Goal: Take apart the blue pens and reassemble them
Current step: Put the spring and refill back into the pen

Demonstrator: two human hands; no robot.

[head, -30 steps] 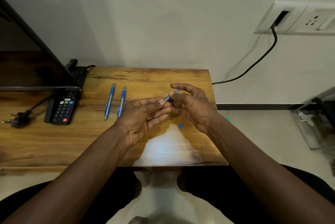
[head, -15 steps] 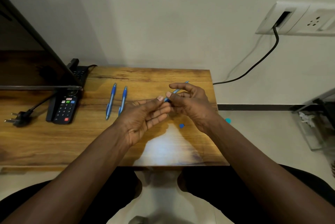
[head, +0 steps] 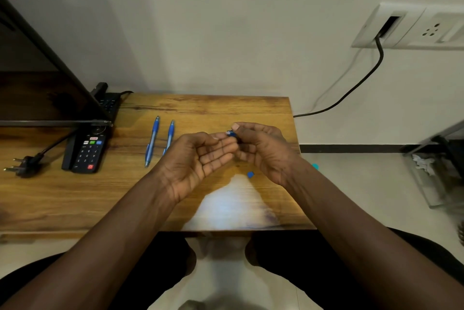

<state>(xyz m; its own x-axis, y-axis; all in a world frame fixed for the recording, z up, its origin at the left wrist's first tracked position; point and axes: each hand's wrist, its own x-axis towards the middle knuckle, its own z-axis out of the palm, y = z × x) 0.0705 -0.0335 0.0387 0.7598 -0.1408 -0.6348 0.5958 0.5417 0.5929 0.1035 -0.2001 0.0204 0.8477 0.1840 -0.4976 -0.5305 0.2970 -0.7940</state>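
On the counter (head: 75, 196), two blue pens (head: 152, 141) lie side by side at 9 o'clock of the left grip (head: 198, 159), which is spread, palm up. The right grip (head: 261, 149) pinches a blue pen part (head: 230, 133) at its 10 o'clock, and a small blue piece (head: 250, 174) lies on the counter at its 6 o'clock.

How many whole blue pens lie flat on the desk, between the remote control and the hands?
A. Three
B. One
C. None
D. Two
D: a left pen and a right pen lie side by side on the desk, between the remote control and the left hand. The only other pen part in view besides a small loose bit is the blue pen piece pinched in the right hand.
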